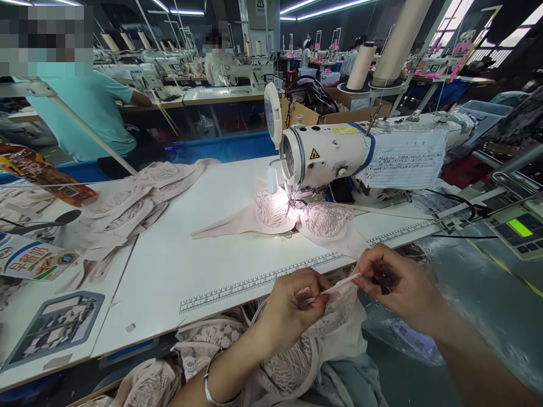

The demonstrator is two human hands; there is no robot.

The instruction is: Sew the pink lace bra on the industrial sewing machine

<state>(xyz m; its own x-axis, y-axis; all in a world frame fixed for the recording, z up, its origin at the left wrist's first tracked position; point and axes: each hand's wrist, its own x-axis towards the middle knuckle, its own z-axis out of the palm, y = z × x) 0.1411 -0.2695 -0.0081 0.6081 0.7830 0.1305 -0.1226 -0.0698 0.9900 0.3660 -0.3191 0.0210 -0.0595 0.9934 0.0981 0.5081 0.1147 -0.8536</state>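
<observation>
Several pale lace garments [127, 206] lie heaped at the far left of the white surface [178, 265]. Lower down, the left hand [292, 308] has its fingers pinched shut on a thin pale strap [339, 284], holding it above a lace bra [305, 345] bunched in the lap. Behind, another lace bra [292, 217] lies under the needle of the sewing machine [365, 152]. To the right, the right hand [394, 282] pinches the strap's other end between closed fingers, just off the surface edge.
</observation>
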